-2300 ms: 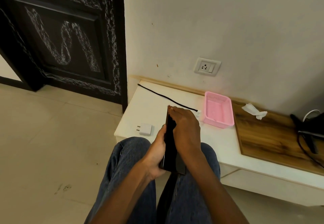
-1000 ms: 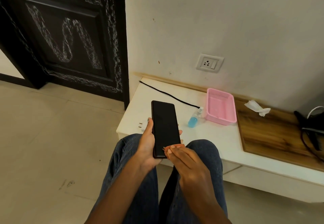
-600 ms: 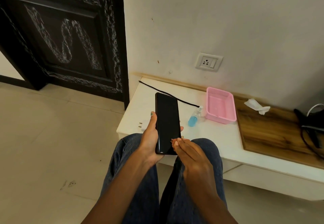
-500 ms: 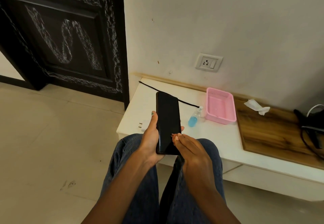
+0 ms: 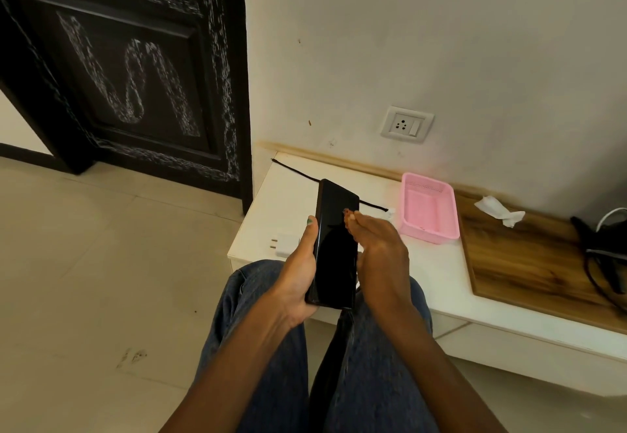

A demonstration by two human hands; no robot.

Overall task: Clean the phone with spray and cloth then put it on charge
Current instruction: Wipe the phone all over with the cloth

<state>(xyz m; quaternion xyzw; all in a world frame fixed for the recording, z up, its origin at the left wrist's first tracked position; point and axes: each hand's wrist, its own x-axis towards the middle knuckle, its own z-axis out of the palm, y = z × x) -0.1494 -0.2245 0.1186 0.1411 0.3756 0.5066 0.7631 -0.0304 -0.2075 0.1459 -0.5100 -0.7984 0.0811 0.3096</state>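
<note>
Head view: above the knees, the left hand (image 5: 298, 273) curls round the phone (image 5: 336, 246), screen up; the right hand (image 5: 380, 249) rests straight fingers (image 5: 356, 224) on the glass, holding nothing. Cleaning looks unstarted; the next move likely calls for reaching the cloth (image 5: 498, 213), well to the right

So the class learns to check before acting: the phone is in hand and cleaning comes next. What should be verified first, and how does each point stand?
1. Phone gripped by left hand: ok.
2. Right hand holds nothing: ok.
3. White cloth lying free on the wooden board: ok.
4. Adapter in wall socket: not ok, on the table.
5. Black cable joined to adapter: not ok, apart.
6. Phone already clean: cannot tell.
</note>
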